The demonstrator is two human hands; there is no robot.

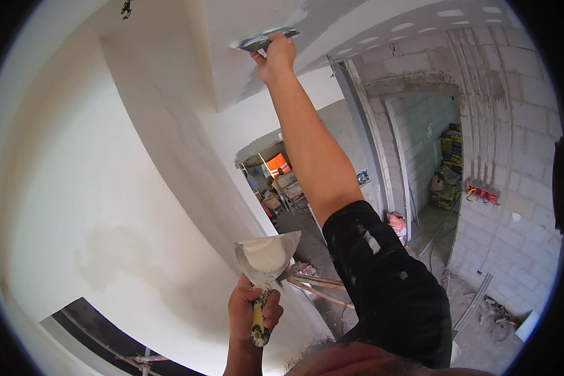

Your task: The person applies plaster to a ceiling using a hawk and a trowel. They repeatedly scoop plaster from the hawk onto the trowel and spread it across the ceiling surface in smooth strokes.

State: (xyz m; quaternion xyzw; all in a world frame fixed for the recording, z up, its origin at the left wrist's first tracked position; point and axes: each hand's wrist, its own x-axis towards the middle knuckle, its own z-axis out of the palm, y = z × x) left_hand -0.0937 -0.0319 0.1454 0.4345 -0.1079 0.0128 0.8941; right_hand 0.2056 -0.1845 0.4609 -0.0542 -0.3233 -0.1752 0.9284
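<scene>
My right hand (276, 57) is raised overhead and grips a wide metal putty knife (261, 40), its blade pressed flat against the white ceiling (257, 15). My left hand (252, 310) is low in front of me, closed around the yellow-and-black handle of a broad trowel (268, 255). The trowel blade points up and carries a heap of white filler (263, 252). My right arm in a black sleeve (388, 282) runs from the lower right up to the ceiling.
A white plastered wall (106, 188) curves along the left with a damp grey patch. Ahead is a doorway (276, 182) into a cluttered room. To the right stands a bare block wall (514, 156) with red electrical boxes (481, 194), another opening and rubble on the floor.
</scene>
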